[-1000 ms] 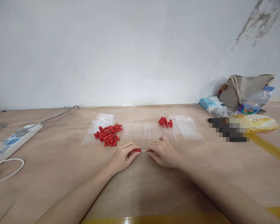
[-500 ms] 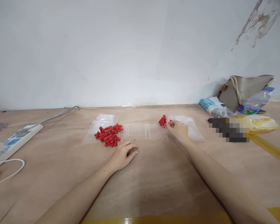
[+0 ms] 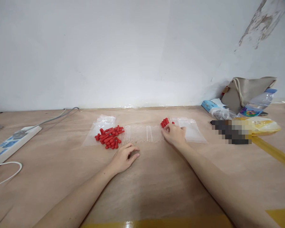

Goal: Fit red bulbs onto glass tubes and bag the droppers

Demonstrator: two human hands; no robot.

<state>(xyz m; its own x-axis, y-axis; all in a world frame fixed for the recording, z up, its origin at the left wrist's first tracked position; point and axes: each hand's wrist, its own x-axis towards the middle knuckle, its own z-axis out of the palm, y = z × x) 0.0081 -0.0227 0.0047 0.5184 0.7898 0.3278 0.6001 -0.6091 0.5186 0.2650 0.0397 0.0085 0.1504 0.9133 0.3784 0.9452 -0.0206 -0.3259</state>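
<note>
1. Many red rubber tops [image 3: 111, 137] lie in a messy pile, left of the middle of the worktop [image 3: 142, 193]. They point all ways, and some are on the clear bags [image 3: 91, 134].
2. One hand, the left [image 3: 123, 158], rests between that pile and the near edge. It is half open, thumb and fingers apart, with nothing in it that I can see. It is the hand nearer the pile.
3. Lots of thin clear tubes [image 3: 137, 133] lie side by side in the middle. Their long way runs from the near edge to the far edge.
4. Some red-topped sticks [image 3: 165, 122] are at the right end of that row, red ends to the far edge. The right hand [image 3: 174, 134] is right at them, fingers bent. I can't tell if it grips one.
5. Two or more flat bags [image 3: 192, 129] lie just right of it.
</note>
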